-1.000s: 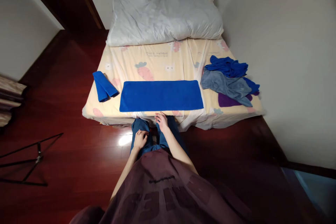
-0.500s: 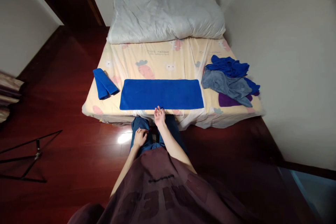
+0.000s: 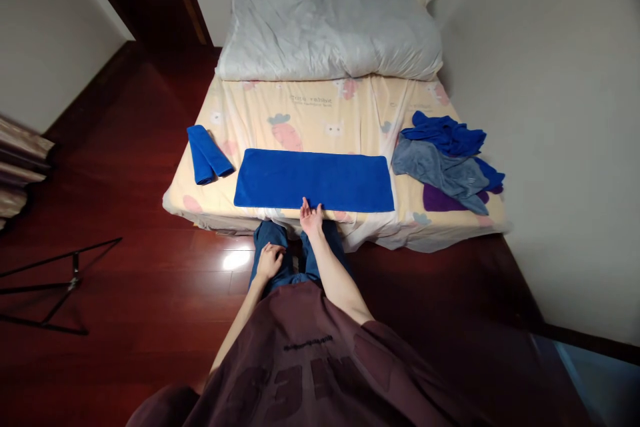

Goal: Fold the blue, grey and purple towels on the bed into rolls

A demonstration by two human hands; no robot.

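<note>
A blue towel (image 3: 315, 177), folded into a long flat strip, lies across the front of the bed. At its near edge is my right hand (image 3: 312, 217), palm up with fingers apart; the fingertips overlap the edge, and I cannot tell whether they press on the cloth. My left hand (image 3: 271, 260) rests on my left thigh, fingers loosely laid out and holding nothing. To the left, two rolled or folded blue towels (image 3: 209, 155) lie side by side in a V shape.
On the right of the bed sits a crumpled pile with a grey towel (image 3: 440, 167), a blue towel (image 3: 445, 135) and a purple towel (image 3: 443, 199). A white quilt (image 3: 330, 27) is bunched at the head of the patterned bed (image 3: 350, 117). Black tripod legs (image 3: 60, 290) stand on the floor at left.
The camera view has shifted slightly, so the bed appears farther right. My right hand's fingers have spread and bent a little at the towel's near edge. My left hand stays on the thigh.
</note>
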